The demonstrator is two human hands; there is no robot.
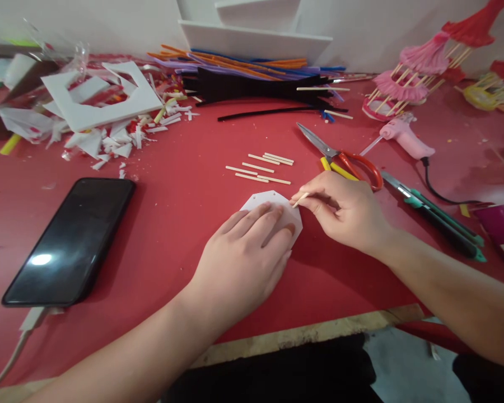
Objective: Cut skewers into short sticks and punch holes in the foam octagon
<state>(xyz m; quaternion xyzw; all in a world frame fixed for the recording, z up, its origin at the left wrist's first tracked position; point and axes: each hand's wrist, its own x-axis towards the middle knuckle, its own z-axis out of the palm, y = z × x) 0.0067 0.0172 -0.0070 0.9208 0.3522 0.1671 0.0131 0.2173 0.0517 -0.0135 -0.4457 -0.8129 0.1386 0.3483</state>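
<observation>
Under my left hand (247,252) lies a white foam board piece (271,197) with angled corners and small holes near its far edge. The fingers of that hand rest stretched out flat on it. My right hand (344,210) pinches a short wooden stick (301,200) between thumb and fingertips. The stick leans, its lower end at the right edge area of the foam piece; whether it sits in a hole I cannot tell. Several more short wooden sticks (258,167) lie loose on the red table just beyond the foam piece.
Right of the sticks are red-handled scissors (330,151), a pink glue gun (407,139) and a green-black utility knife (434,215). A phone (71,240) on a cable lies left. Foam scraps (113,143), black pipe cleaners (256,89) and pink tiered models (403,87) line the back.
</observation>
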